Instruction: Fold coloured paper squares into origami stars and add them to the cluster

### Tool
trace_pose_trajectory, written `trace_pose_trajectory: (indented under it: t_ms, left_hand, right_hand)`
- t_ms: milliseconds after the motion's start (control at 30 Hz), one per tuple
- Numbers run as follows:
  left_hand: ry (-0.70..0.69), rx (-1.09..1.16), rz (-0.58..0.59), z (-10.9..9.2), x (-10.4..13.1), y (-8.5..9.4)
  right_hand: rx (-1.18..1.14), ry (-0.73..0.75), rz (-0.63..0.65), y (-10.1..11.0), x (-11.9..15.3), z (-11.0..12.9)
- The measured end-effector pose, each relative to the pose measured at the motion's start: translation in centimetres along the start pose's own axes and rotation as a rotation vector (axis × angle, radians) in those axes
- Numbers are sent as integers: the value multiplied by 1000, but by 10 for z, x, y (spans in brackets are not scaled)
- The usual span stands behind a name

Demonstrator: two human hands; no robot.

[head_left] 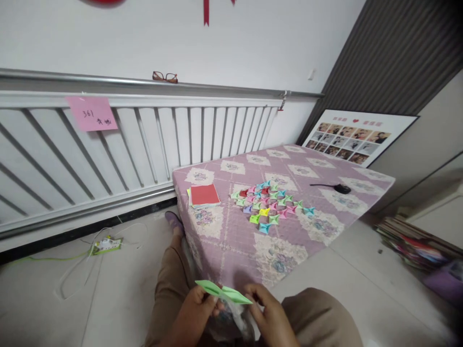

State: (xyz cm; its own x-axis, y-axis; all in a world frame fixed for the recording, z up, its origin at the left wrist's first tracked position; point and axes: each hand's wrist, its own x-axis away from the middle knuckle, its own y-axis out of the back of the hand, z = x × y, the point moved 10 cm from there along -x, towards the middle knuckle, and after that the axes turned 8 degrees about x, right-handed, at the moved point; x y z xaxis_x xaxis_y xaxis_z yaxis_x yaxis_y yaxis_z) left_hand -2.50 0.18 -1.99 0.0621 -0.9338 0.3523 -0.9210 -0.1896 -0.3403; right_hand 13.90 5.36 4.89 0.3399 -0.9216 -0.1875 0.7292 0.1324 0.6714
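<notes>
A light green sheet of origami paper (235, 295), partly folded with pointed ends, is held above my lap at the near corner of the table. My left hand (202, 304) pinches its left part between thumb and fingers. At its right tip, my right hand (265, 306) has its fingers closed on the edge. On the floral tablecloth (231, 260) ahead stand several small folded paper pieces (265, 212) in green, pink, blue, red and yellow, set in slanting rows. Left of them lies a stack of square coloured paper (204, 195) with red on top.
A black object with a thin handle (342, 188) lies at the table's right. Behind is a white radiator (217, 130) with a pink note (92, 113) and glasses (165, 77) on the pipe. A power strip (107, 246) sits on the floor. A photo board (358, 137) leans at the back right.
</notes>
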Motion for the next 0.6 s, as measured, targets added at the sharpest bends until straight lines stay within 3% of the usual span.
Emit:
trace_pose_trajectory:
  t_ms: [67, 167, 333, 600]
  left_hand:
    - [-34, -93, 18, -7, 0, -2]
    - [-62, -225, 44, -16, 2, -10]
    - [-151, -358, 114, -28, 7, -26]
    - [-181, -431, 149, -24, 14, -34]
  right_hand:
    - [-43, -109, -44, 16, 2, -13]
    - [-76, -111, 9, 22, 5, -4]
    - [6, 32, 187, 4, 7, 29]
    - [132, 73, 239, -21, 12, 33]
